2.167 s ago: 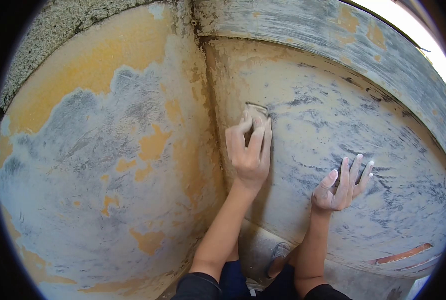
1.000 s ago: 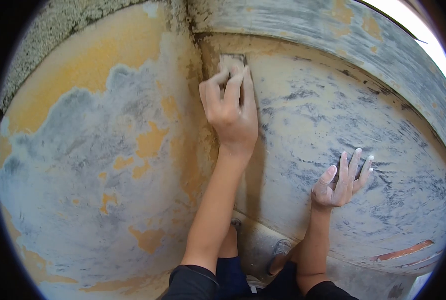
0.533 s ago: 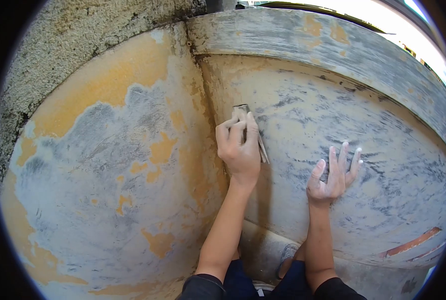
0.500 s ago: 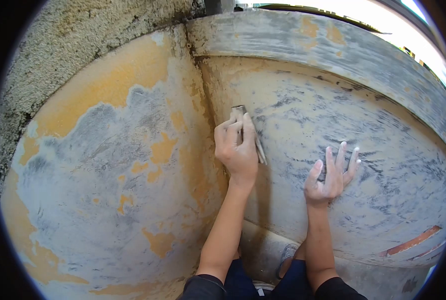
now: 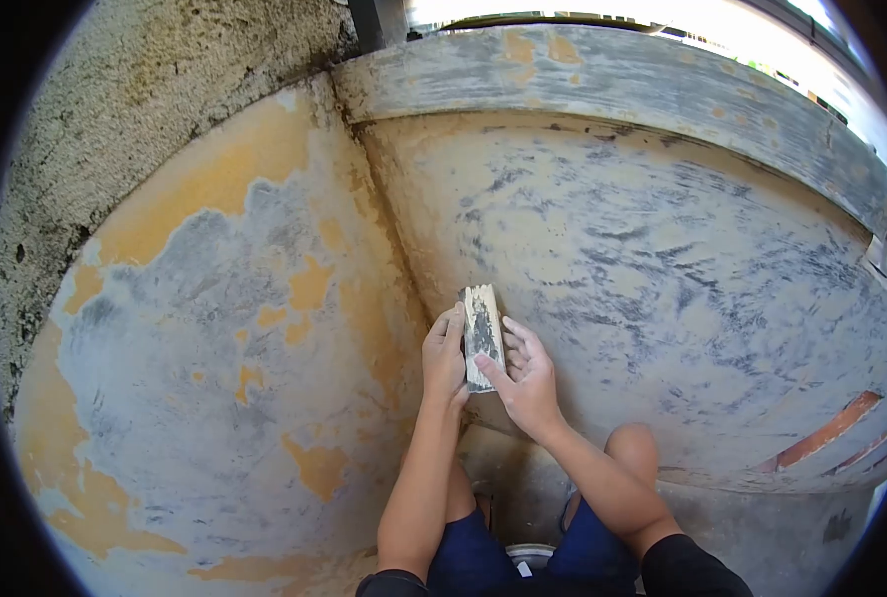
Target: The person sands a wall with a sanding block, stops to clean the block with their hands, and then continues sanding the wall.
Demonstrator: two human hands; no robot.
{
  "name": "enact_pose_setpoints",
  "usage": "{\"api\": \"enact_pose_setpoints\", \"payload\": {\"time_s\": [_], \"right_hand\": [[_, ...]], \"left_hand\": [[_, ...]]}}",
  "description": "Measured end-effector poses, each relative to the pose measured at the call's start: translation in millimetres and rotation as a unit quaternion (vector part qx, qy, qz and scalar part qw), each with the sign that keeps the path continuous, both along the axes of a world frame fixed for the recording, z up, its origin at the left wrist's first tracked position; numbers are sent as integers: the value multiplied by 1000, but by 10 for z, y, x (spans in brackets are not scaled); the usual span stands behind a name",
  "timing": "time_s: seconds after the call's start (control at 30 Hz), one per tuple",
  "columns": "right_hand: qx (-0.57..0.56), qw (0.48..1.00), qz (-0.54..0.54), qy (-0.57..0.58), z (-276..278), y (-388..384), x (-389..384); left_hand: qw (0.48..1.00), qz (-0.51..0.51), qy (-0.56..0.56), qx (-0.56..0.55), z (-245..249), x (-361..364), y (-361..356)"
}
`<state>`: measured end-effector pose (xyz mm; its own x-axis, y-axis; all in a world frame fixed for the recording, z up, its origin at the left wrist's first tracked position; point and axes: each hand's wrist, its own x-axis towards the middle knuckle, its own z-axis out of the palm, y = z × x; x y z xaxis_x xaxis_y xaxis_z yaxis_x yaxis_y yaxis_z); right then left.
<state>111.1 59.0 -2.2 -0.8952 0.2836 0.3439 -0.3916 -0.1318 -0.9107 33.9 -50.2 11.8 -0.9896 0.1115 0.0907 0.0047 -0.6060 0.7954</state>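
Note:
Between both hands a dust-caked sanding block (image 5: 484, 323) is held upright, its worn face with a dark patch and cream edges turned towards me. My left hand (image 5: 443, 360) is closed along its left side, fingers partly behind it. My right hand (image 5: 531, 390) grips it from the right, thumb pressed on the lower face and fingers curled at the side. White dust coats the fingers. Behind the block is the right-hand wall (image 5: 642, 269), pale with dark scuffed streaks.
On the left stands another wall (image 5: 185, 378) with grey filler and yellow paint patches, meeting the right one in a corner. A ledge (image 5: 602, 75) runs along the top. Rough concrete (image 5: 165, 109) lies upper left. Reddish slots (image 5: 826, 430) show lower right. My knees are below.
My left hand has brought the sanding block down from the right-hand wall. My right hand has left that wall, moved left and taken hold of the block too.

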Motion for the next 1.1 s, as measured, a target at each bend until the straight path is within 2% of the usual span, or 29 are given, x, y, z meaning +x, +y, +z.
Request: {"api": "enact_pose_setpoints", "payload": {"time_s": [0.1,0.2,0.37,0.43,0.47,0.53,0.57,0.63,0.67,0.7,0.77,0.83,0.93,1.0,1.1], "right_hand": [[-20,998,56,-32,5,69,-1],[-15,997,59,-44,-131,110,-93],[-4,996,40,-73,-184,153,-188],[-9,996,42,-80,-156,137,-203],[-4,996,43,-81,-112,115,-192],[5,995,46,-83,-100,73,-186],[-25,995,58,-80,-113,59,-202],[-47,993,69,-80,-191,45,-226],[-55,994,82,-40,-245,25,-246],[-63,993,96,2,-289,13,-253],[-59,994,96,8,-263,-12,-202],[-55,994,95,16,-245,-20,-193],[-9,996,54,68,-257,17,-271],[63,993,-31,97,-206,37,-341],[140,977,-78,138,-87,40,-365]], "left_hand": [[1000,8,4,-18,-266,-49,-33],[999,27,1,-39,-385,-21,-111],[997,-1,-31,-67,-264,106,-242],[986,16,30,-163,-188,167,-281],[986,17,28,-162,-211,156,-302],[991,40,-11,-124,-281,116,-334],[992,40,-10,-120,-301,85,-345],[997,14,-72,33,-386,48,-342],[996,13,-75,40,-487,-14,-341],[991,-16,-111,79,-589,-110,-347],[980,-47,-144,125,-510,-122,-331],[947,-92,-231,202,-412,-68,-269],[948,-125,-221,191,-483,-109,-205],[947,-153,-200,199,-529,-142,-174],[937,-210,-169,223,-531,-133,-136]]}}
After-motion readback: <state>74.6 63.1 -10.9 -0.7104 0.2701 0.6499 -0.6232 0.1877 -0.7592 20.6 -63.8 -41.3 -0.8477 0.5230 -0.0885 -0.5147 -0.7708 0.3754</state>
